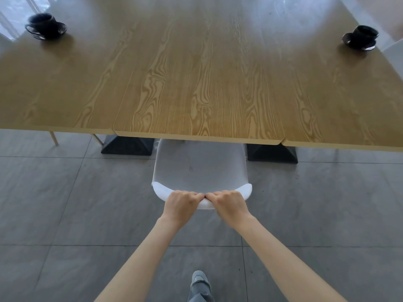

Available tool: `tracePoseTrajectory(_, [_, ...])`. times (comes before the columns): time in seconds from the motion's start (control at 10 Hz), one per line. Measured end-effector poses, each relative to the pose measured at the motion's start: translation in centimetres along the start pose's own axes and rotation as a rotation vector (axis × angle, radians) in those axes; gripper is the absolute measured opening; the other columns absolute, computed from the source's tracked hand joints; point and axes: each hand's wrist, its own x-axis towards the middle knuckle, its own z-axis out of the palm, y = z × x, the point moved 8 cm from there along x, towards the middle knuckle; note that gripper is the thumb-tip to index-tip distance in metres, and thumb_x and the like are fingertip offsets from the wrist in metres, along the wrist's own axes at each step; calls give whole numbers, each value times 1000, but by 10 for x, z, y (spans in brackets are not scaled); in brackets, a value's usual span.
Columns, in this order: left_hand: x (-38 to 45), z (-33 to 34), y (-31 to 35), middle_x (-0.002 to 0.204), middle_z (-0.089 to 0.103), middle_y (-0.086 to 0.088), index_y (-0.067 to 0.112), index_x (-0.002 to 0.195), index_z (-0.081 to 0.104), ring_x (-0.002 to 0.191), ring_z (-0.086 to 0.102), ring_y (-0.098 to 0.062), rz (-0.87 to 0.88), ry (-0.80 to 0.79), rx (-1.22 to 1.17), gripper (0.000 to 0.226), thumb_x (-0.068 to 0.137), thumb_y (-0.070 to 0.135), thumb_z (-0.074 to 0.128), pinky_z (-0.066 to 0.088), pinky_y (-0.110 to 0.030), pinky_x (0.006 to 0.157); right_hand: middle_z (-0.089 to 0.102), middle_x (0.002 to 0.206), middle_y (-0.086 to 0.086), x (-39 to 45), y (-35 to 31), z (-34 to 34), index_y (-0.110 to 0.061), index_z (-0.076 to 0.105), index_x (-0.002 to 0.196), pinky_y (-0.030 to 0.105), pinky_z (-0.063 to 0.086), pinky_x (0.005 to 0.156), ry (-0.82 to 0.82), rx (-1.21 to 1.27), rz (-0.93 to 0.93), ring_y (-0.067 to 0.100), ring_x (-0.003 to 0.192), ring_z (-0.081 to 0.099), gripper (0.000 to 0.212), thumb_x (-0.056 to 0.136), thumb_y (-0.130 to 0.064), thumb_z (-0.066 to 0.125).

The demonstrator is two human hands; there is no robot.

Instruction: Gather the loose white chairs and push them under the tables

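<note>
A white chair (199, 168) stands in front of me, its seat front tucked under the near edge of the middle wooden table (196, 83). My left hand (180, 204) and my right hand (229, 205) grip the top of the chair's backrest side by side, thumbs touching at the centre. The chair's legs are hidden beneath the seat. The seat sits between the table's two black pyramid-shaped bases (126, 146), (272, 153).
Black cups on saucers stand at the far left (44, 26) and far right (361, 38) of the tabletops. Another white chair (394, 53) shows at the right edge. Light wooden chair legs (54, 138) show under the left table. Grey tiled floor (76, 203) surrounds me; my shoe (199, 280) is below.
</note>
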Motion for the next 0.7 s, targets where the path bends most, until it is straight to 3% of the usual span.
tracePoseTrajectory(0.1, [1,3,0,32,57,7,25,49,65,25,50,-10,-1,-2,2,32,30,11,87,25,-13,29,70,101,7,1,0,1,-14,56,111,36,47,72,-1,1,4,29,90,65,27,90,-5,42])
tracePoseTrajectory(0.2, [1,4,0,53,69,6,23,70,71,45,63,-15,-12,-10,-22,21,56,11,79,33,-18,41,70,102,6,0,0,3,-15,55,112,35,45,71,-10,-14,10,28,91,64,28,90,-6,41])
tracePoseTrajectory(0.3, [5,24,-6,100,71,0,21,110,60,90,66,-25,-75,-150,-62,31,88,7,45,39,-29,66,68,103,6,-2,-1,3,-15,55,112,32,38,67,-34,-14,25,28,92,63,29,87,-4,44])
tracePoseTrajectory(0.4, [2,25,-6,121,61,-2,22,129,46,117,55,-25,-98,-149,-54,42,90,7,46,42,-33,91,67,107,7,-7,-3,0,-13,54,112,33,42,73,-54,-19,44,29,96,61,26,88,-7,46])
tracePoseTrajectory(0.5, [-8,18,-11,146,38,-3,20,147,19,140,29,-19,-178,-71,-64,66,90,22,52,27,-40,113,67,111,8,-11,-6,-2,-11,54,112,36,43,84,-54,-40,62,29,100,60,23,90,-9,45])
tracePoseTrajectory(0.6, [-26,12,-6,154,25,-6,20,149,13,144,18,-21,-233,-15,-67,71,90,30,52,19,-45,117,60,126,5,-25,-6,-5,-15,48,124,36,36,102,24,-4,92,25,116,53,32,92,-10,43])
tracePoseTrajectory(0.7, [-55,8,13,160,11,-6,23,150,7,148,7,-20,-247,10,-161,74,90,32,51,13,-45,119,35,151,4,-51,-12,-6,-17,23,145,39,16,120,121,74,133,19,141,27,55,94,-8,42])
